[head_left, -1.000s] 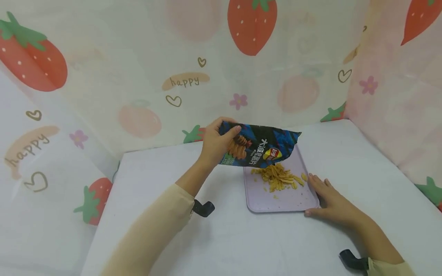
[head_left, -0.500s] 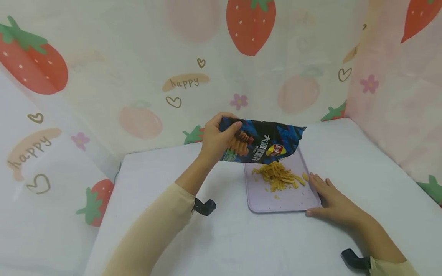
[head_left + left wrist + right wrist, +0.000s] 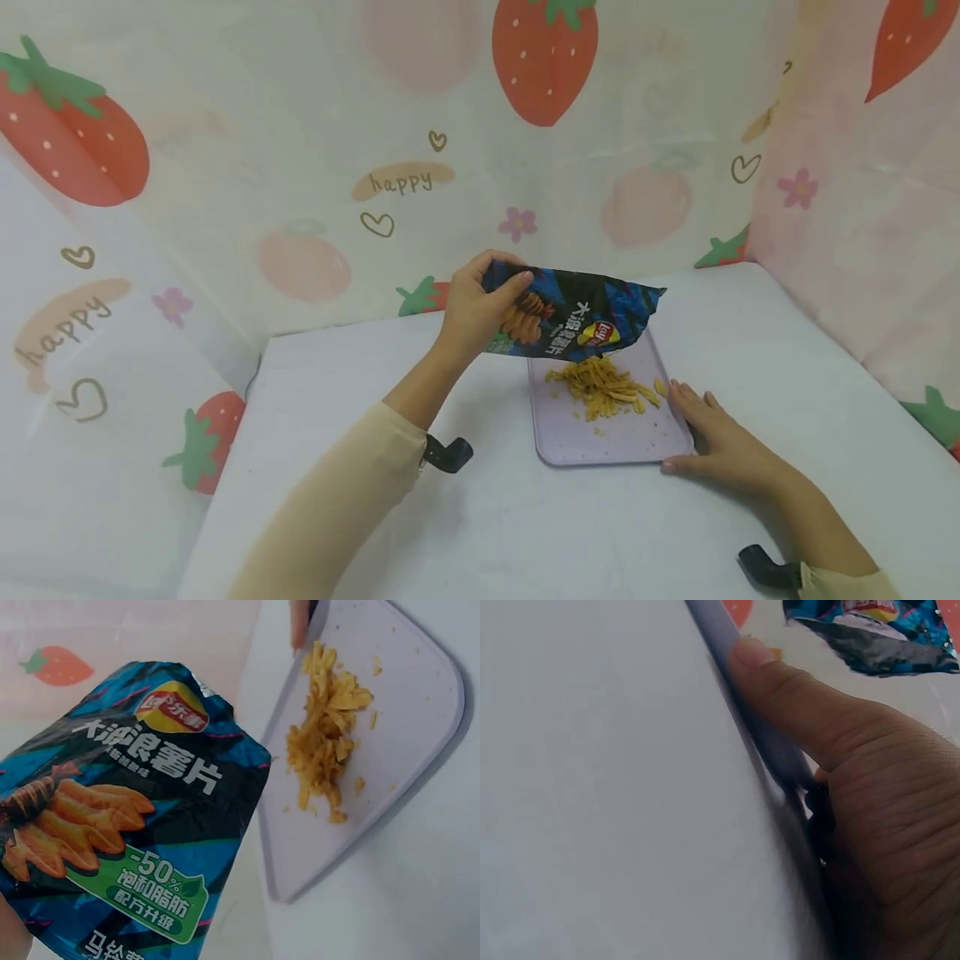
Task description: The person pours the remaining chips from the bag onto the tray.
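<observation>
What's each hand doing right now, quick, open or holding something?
Left hand: closed, holding the Lay's potato chip bag.
Right hand: open, thumb and fingers touching the lilac tray at its near right corner.

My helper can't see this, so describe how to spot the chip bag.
Start at the white table below the strawberry-print backdrop. On it sits a lilac tray of yellow pieces; in the head view, the bag, gripped by the left hand, hides the tray's far end. Dark blue-and-black printing sets it apart from the plain, pale tray.
</observation>
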`<state>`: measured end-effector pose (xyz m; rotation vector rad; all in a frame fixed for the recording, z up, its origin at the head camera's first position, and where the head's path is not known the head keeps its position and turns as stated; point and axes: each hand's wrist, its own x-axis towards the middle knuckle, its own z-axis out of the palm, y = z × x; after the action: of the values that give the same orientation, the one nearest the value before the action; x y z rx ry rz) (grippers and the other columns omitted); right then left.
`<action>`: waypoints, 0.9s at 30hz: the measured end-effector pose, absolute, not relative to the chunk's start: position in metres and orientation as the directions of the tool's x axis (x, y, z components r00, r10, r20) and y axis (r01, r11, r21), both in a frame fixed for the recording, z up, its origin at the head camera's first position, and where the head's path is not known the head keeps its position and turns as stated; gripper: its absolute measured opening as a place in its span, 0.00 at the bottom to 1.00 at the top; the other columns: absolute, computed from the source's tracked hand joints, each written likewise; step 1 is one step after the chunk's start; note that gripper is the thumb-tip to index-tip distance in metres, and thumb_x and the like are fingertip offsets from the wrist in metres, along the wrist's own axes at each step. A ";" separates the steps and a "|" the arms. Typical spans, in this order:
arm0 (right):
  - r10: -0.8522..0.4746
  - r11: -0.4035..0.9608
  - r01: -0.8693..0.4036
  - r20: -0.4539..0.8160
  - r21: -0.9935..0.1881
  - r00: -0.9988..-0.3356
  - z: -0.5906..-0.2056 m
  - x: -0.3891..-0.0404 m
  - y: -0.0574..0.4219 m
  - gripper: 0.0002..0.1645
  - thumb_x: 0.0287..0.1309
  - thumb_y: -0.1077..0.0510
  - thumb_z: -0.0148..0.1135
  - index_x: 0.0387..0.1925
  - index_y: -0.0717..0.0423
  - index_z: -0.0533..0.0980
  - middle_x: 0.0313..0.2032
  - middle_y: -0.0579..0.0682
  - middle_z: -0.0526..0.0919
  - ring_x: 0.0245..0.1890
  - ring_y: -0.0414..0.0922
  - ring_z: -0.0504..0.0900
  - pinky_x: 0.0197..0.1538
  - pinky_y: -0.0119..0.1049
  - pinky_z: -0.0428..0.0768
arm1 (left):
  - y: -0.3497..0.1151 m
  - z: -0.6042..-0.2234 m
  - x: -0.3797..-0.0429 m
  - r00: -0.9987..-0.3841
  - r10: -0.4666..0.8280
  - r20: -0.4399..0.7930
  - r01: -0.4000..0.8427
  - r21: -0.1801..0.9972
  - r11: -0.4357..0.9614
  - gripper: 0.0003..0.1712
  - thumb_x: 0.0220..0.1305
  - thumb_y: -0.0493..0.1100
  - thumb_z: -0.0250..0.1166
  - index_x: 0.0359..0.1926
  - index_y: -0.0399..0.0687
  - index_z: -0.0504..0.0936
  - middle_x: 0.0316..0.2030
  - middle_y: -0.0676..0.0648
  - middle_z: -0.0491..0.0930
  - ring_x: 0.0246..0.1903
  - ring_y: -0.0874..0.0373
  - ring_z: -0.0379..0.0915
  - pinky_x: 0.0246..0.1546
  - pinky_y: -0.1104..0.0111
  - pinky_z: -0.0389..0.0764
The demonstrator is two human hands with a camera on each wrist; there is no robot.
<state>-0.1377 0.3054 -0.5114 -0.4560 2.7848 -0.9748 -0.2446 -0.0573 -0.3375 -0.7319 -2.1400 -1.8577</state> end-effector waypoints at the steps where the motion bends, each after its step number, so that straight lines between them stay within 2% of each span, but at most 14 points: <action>1: -0.335 0.742 -0.234 -0.047 -0.628 -0.941 -0.511 -0.137 0.305 0.74 0.47 0.30 0.76 0.82 0.49 0.44 0.81 0.63 0.43 0.78 0.71 0.34 0.74 0.72 0.40 | -0.057 -0.337 -0.243 -0.851 0.233 0.471 0.501 0.862 0.085 0.10 0.66 0.43 0.72 0.45 0.44 0.84 0.42 0.45 0.85 0.38 0.55 0.81 0.40 0.67 0.82; 7: -0.343 0.739 -0.244 -0.039 -0.628 -0.939 -0.507 -0.135 0.305 0.74 0.48 0.31 0.76 0.82 0.53 0.44 0.80 0.65 0.43 0.78 0.70 0.35 0.75 0.71 0.39 | -0.058 -0.332 -0.238 -0.853 0.271 0.447 0.490 0.863 0.121 0.10 0.67 0.44 0.72 0.45 0.47 0.84 0.41 0.47 0.85 0.38 0.56 0.81 0.40 0.67 0.81; 13: -0.344 0.734 -0.242 -0.040 -0.635 -0.938 -0.507 -0.134 0.304 0.74 0.48 0.32 0.77 0.82 0.54 0.44 0.80 0.66 0.43 0.78 0.70 0.35 0.75 0.70 0.38 | -0.062 -0.330 -0.237 -0.860 0.244 0.448 0.487 0.863 0.133 0.08 0.67 0.43 0.72 0.45 0.48 0.85 0.42 0.49 0.85 0.39 0.56 0.82 0.42 0.65 0.82; 18: -0.347 0.727 -0.247 -0.032 -0.641 -0.937 -0.508 -0.133 0.305 0.73 0.48 0.33 0.77 0.82 0.53 0.44 0.80 0.66 0.43 0.78 0.72 0.34 0.74 0.71 0.39 | -0.069 -0.332 -0.239 -0.871 0.191 0.453 0.475 0.875 0.091 0.09 0.67 0.43 0.71 0.46 0.46 0.84 0.44 0.47 0.84 0.41 0.55 0.81 0.42 0.66 0.82; 27: -0.348 0.733 -0.250 -0.033 -0.633 -0.937 -0.507 -0.133 0.306 0.73 0.49 0.32 0.76 0.82 0.52 0.43 0.80 0.65 0.42 0.78 0.72 0.35 0.74 0.71 0.40 | -0.077 -0.330 -0.237 -0.914 0.109 0.391 0.391 0.920 -0.028 0.10 0.69 0.43 0.70 0.48 0.45 0.82 0.47 0.48 0.80 0.44 0.55 0.80 0.46 0.68 0.83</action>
<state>-0.1330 0.3056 -0.5065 -0.4831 2.7839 -0.9837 -0.2371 -0.0767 -0.3295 -0.5355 -2.0375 -2.0483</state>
